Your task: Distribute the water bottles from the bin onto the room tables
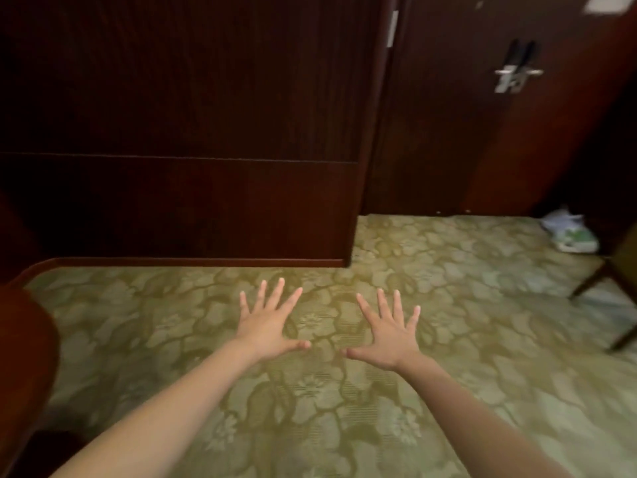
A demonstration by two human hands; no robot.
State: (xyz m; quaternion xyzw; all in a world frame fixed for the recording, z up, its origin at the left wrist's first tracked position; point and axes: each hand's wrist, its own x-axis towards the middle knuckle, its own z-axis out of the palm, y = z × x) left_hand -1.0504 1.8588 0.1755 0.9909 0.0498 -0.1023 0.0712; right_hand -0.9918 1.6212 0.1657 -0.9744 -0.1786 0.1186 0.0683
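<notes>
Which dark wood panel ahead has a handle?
The recessed door on the right; its silver lever handle shows, while the wide left panel has none.

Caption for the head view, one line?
Empty left hand and right hand spread open over green floral carpet, facing dark wooden door with silver lever handle.

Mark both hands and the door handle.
left hand (265, 326): head view, on the back of the hand.
right hand (391, 338): head view, on the back of the hand.
door handle (517, 73): head view, on the silver lever.
</notes>
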